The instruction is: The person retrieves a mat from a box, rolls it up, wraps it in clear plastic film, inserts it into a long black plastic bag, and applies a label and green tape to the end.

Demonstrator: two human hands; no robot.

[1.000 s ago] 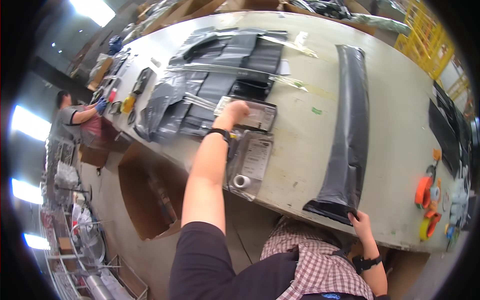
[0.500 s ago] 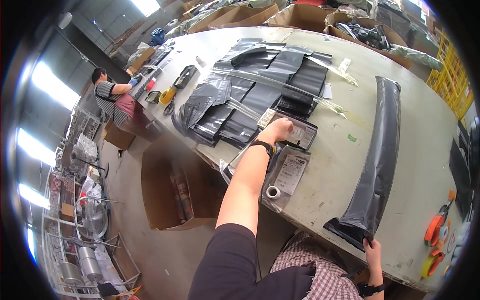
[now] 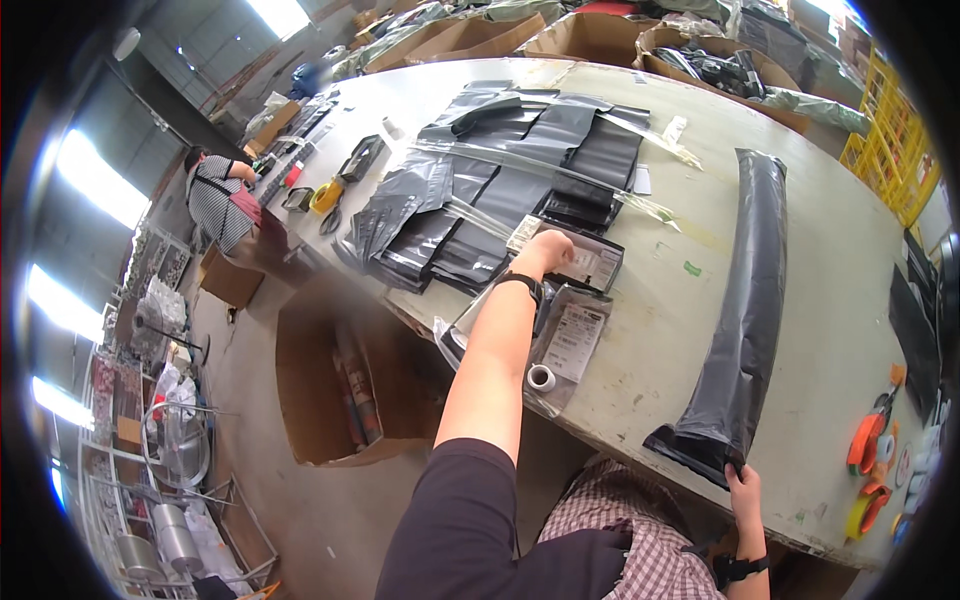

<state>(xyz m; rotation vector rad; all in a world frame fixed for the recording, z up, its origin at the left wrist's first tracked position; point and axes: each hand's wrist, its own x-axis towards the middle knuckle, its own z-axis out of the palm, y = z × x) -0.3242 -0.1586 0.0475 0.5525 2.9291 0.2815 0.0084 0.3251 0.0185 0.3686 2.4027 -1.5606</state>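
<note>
**Ana:** Pale, scuffed bench [image 3: 640, 330] fills most of the view; what is the biggest thing on it?

**Ben:** Grey and black plastic mailer bags [image 3: 500, 180] fanned out flat toward eleven o'clock, overlapping each other; after them, one long black bag [image 3: 745, 300] lying stretched from one o'clock down to five o'clock, its lower end hanging just over the bench's near edge.

**Ana:** And the hands?

**Ben:** The right hand [image 3: 745, 492] is at five o'clock, fingers pinching the bottom corner of that long black bag; the left hand [image 3: 545, 250] is stretched out near the centre, closed into a loose fist and resting on a clear packet with a white label [image 3: 590, 262]; I cannot tell whether it actually grips the packet or only presses it.

**Ana:** Anything beside that packet?

**Ben:** A second clear packet [image 3: 570, 345] just nearer, toward six o'clock, partly under the forearm; a small white tape roll [image 3: 541, 377] lies on its near end; orange tape dispensers [image 3: 868, 445] sit well apart at four o'clock.

**Ana:** Off the bench?

**Ben:** An open cardboard box [image 3: 340, 385] on the floor at eight o'clock; another person in a striped top [image 3: 215, 195] works at ten o'clock; cardboard boxes [image 3: 590, 35] line the far side at twelve.
</note>
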